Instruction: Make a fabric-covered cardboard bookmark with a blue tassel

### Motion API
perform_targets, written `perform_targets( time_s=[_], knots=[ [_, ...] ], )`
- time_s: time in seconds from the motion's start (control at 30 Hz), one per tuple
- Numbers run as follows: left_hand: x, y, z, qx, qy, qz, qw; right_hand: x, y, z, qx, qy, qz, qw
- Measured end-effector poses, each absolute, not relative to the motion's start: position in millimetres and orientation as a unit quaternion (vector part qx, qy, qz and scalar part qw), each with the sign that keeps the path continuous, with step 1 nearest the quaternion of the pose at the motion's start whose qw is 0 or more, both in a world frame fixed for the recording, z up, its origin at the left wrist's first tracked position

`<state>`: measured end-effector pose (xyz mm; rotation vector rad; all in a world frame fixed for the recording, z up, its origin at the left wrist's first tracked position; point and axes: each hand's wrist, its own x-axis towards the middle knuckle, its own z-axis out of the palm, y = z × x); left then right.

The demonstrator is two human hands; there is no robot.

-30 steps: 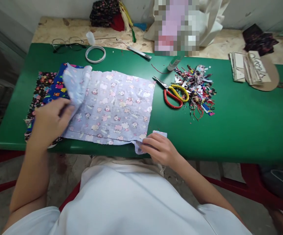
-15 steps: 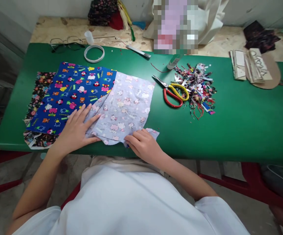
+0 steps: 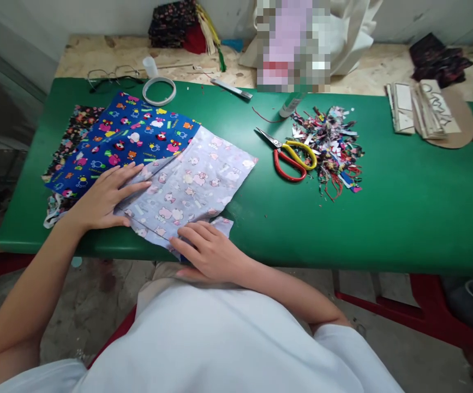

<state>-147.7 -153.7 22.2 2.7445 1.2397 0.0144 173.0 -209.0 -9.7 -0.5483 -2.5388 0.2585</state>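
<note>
A blue cloth (image 3: 117, 131) printed with cartoon animals lies at the left of the table, its right part turned over to show the pale underside (image 3: 203, 174). My left hand (image 3: 103, 199) rests on it with fingers spread, across the line where the blue face meets the pale side. At the near corner, my right hand (image 3: 207, 248) lies over the cloth's edge, its fingers lightly bent and the thumb apart. A small pale flap (image 3: 223, 225) sticks out beyond its fingers. Dark floral cloth (image 3: 70, 136) shows beneath the blue piece.
Scissors (image 3: 287, 155) with red and yellow handles lie beside a heap of scraps (image 3: 334, 147). Behind are a tape ring (image 3: 159, 91), eyeglasses (image 3: 113, 76), a metal blade tool (image 3: 232, 88) and a small bottle (image 3: 289, 103). Card bundles (image 3: 428, 112) sit at the right.
Both hands have shifted left with the cloth, which has turned so its near end lies further left and nearer my body. My right hand's fingers have straightened somewhat.
</note>
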Motion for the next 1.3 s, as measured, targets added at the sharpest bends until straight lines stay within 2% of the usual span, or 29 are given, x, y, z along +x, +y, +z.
perform_targets(
  time_s=[0.17, 0.3, 0.5, 0.7, 0.8, 0.93, 1.1, 1.3],
  knots=[
    [-92, -164, 36, 0.875, 0.483, 0.028, 0.01, 206, -206, -10, -0.141, -0.967, 0.072, 0.201],
    [-34, -170, 30, 0.89, 0.453, 0.002, 0.05, 214, -203, -16, -0.14, -0.974, 0.061, 0.169],
    [-11, -151, -2, 0.899, 0.433, 0.01, 0.066, 200, -203, -25, -0.135, -0.966, 0.063, 0.209],
    [-31, -118, -4, 0.937, 0.338, 0.011, 0.092, 158, -209, -33, -0.173, -0.955, 0.062, 0.233],
    [-41, -107, 3, 0.946, 0.306, -0.008, 0.105, 133, -213, -32, -0.226, -0.95, 0.068, 0.204],
    [-32, -102, 18, 0.939, 0.31, -0.008, 0.146, 118, -217, -26, -0.211, -0.965, 0.062, 0.145],
    [10, -105, 18, 0.915, 0.392, 0.024, 0.091, 113, -219, -21, -0.167, -0.981, 0.04, 0.086],
    [34, -94, -2, 0.919, 0.38, 0.008, 0.108, 135, -217, -13, -0.128, -0.979, 0.061, 0.145]
  ],
)
